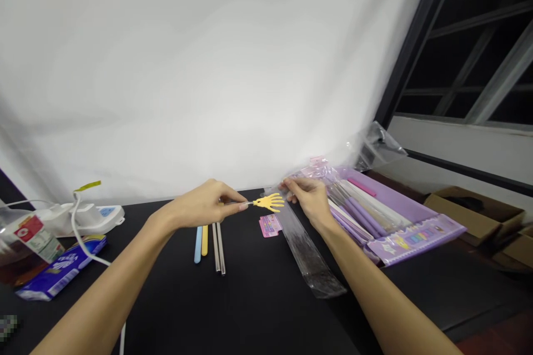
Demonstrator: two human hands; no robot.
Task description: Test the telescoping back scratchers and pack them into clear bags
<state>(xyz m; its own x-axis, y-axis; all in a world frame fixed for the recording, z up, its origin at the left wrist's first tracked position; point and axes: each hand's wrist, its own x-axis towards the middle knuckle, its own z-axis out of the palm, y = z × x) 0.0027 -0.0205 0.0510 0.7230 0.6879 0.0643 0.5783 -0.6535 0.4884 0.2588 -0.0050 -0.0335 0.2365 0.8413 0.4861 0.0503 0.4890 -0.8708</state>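
Note:
My left hand pinches the thin metal rod of a yellow hand-shaped back scratcher, holding it just above the black table. My right hand is closed on the open end of a long clear plastic sleeve, right beside the yellow hand tip. The sleeve lies slanting towards me on the table. A small pink card lies under the scratcher.
A blue stick, a yellow stick and two metal rods lie side by side. A purple box of packed scratchers sits at right. A blue packet, a white device with cable and cardboard boxes surround the table.

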